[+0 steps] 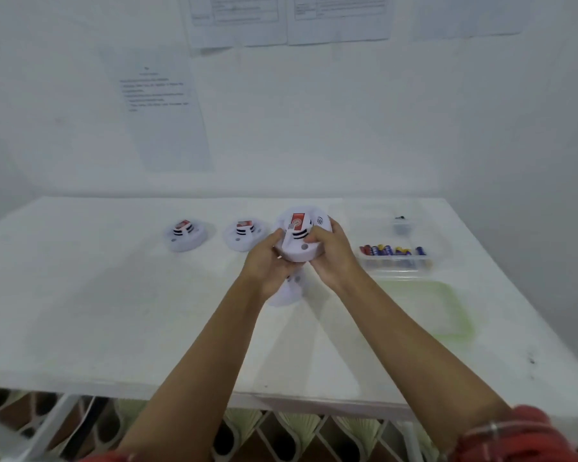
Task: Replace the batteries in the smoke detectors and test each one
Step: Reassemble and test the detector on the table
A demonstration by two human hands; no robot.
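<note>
With both hands, left hand [267, 261] and right hand [331, 253], your grip is closed around the raised smoke detector [299, 240] above the surface [114, 311], so steady its base while twisting gently.

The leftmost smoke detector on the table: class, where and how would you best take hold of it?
Grip the leftmost detector by its wide round rim, coming from above with fingers on opposite sides. It lies flat on the table with clear space around it, and its raised centre looks narrower and vented, so probably a poorer hold.
</note>
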